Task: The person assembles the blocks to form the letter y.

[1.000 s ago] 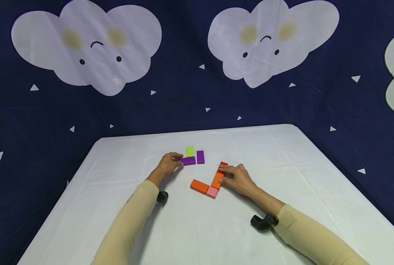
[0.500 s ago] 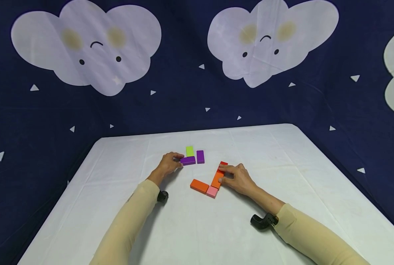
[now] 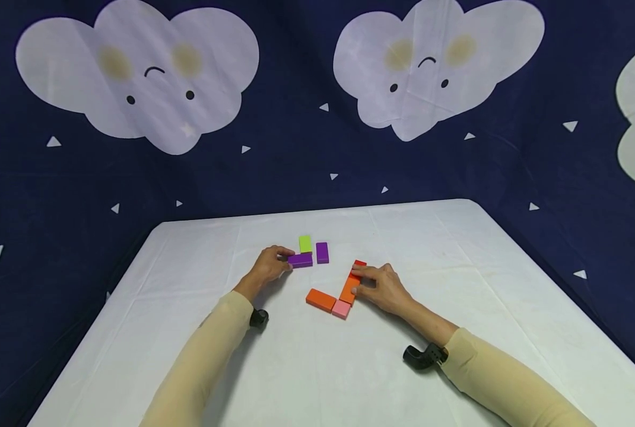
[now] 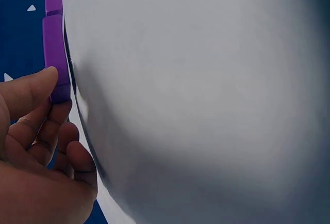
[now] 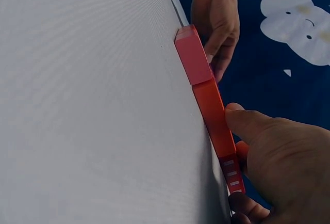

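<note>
In the head view, my left hand [image 3: 270,264] pinches the left end of a purple block [image 3: 300,260], thumb on the near side. Its grip also shows in the left wrist view, where the thumb lies on the purple block [image 4: 55,48]. A lime-green block [image 3: 305,244] lies just behind, and a second purple block [image 3: 322,252] stands to the right. My right hand [image 3: 386,288] holds an orange block [image 3: 349,292] between thumb and fingers. A red block [image 5: 232,175] with pale marks adjoins its far end; a pink block [image 3: 341,309] touches its near end.
Another orange block [image 3: 320,300] extends left from the pink one, making an angled row. All the blocks lie on a white-covered table [image 3: 317,367]. Behind it hangs a dark blue cloth [image 3: 296,178] with cloud and triangle prints.
My left hand has shifted slightly left with the purple block, widening the gap to the second purple block. My right hand and the orange row stay in place.
</note>
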{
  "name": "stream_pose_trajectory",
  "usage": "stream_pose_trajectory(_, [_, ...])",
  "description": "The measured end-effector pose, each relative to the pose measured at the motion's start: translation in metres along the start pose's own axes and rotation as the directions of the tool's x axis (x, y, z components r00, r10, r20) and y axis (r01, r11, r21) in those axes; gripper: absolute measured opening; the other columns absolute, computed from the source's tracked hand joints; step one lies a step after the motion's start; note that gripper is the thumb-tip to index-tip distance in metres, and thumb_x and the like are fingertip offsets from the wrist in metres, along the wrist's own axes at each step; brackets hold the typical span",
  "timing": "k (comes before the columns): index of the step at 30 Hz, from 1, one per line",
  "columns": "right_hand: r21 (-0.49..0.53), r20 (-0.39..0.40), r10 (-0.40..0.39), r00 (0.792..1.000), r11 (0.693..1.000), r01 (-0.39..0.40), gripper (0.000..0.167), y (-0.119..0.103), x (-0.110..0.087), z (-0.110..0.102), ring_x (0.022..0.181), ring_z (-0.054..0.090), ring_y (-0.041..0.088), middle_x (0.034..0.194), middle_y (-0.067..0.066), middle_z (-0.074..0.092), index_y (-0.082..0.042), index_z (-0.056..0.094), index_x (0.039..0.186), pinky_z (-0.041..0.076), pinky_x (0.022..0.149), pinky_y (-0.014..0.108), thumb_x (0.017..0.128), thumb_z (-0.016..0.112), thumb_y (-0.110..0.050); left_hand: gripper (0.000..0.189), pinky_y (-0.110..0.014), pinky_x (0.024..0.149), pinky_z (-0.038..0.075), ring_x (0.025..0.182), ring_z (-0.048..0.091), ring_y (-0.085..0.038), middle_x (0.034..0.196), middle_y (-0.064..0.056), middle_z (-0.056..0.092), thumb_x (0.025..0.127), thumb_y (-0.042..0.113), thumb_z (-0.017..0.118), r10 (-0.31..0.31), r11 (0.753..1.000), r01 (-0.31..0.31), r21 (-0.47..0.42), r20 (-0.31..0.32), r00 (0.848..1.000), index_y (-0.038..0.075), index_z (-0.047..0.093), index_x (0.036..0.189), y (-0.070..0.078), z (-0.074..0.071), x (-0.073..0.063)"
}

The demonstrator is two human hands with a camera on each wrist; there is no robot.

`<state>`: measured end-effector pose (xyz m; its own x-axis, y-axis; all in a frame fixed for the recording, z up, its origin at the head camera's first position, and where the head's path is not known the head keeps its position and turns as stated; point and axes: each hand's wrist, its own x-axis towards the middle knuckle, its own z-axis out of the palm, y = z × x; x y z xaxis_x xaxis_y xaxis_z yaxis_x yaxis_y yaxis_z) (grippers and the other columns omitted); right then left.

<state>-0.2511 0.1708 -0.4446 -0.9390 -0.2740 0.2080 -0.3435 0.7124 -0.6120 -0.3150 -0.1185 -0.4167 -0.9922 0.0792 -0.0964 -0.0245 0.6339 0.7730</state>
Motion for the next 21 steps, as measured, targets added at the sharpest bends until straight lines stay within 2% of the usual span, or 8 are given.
stream_pose_trajectory(5, [-0.001,-0.007,-0.001,1.0,1.0,0.001,0.046,-0.001,0.0,-0.001,0.083,0.039,0.016,0.13,0.003,0.061,-0.023,0.065,0.122,0.031,0.069,0.026,0.078,0.074,-0.035,0.037,-0.036,0.089,0.042,0.103,0.053,-0.026,0.124,-0.014,0.057,0.083,0.0,0.063,0.038,0.999,-0.038,0.027,0.014,0.999,0.008,0.064,0.119,0.0,-0.006,-0.007])
stream_pose_trajectory(10, [-0.004,-0.003,-0.003,1.0,1.0,0.003,0.046,0.0,0.0,0.0,0.083,0.039,0.016,0.13,0.003,0.061,-0.023,0.065,0.122,0.031,0.069,0.026,0.079,0.074,-0.035,0.035,-0.028,0.074,0.039,0.092,0.051,-0.022,0.123,-0.011,0.058,0.085,0.003,0.062,0.071,0.996,-0.074,0.046,0.059,0.996,0.011,0.064,0.119,0.0,-0.013,-0.017])
stream_pose_trajectory(14, [-0.004,0.0,0.0,1.0,1.0,0.0,0.046,0.001,0.001,0.0,0.083,0.039,0.016,0.13,0.004,0.061,-0.023,0.065,0.122,0.03,0.069,0.026,0.079,0.074,-0.034,0.035,-0.025,0.068,0.037,0.087,0.049,-0.019,0.12,-0.009,0.058,0.085,0.004,0.063,0.083,0.995,-0.087,0.045,0.097,0.992,0.014,0.065,0.119,0.003,-0.019,-0.026])
stream_pose_trajectory(21, [-0.004,-0.008,-0.018,1.0,1.0,0.018,0.047,0.001,-0.001,0.0,0.083,0.039,0.017,0.13,0.005,0.061,-0.022,0.065,0.122,0.031,0.069,0.026,0.078,0.074,-0.035,0.035,-0.026,0.068,0.038,0.086,0.048,-0.019,0.119,-0.009,0.06,0.084,0.002,0.063,0.113,0.991,-0.123,0.044,0.184,0.976,0.014,0.066,0.117,-0.001,-0.022,-0.039])
